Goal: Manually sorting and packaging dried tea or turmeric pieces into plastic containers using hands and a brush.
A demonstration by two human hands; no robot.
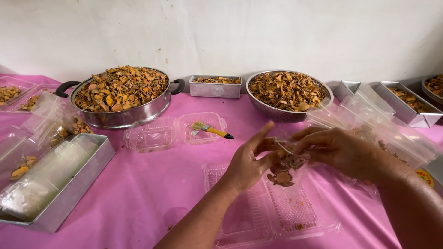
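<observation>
An open clear clamshell box [277, 216] lies on the pink counter [138, 193]; above it, left hand [249, 161] and right hand [341, 150] fingers pinch a small plastic bag [286, 168] of dried orange slices.

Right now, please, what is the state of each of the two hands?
Left hand: closed, pinching the small clear bag of dried slices.
Right hand: closed, pinching the same bag's top edge.

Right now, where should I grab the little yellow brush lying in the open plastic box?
Grip the brush by its yellow handle, coming from the right. The handle pokes out over the clear box's edge toward that side, while the bristles lie inside on the left.
</observation>
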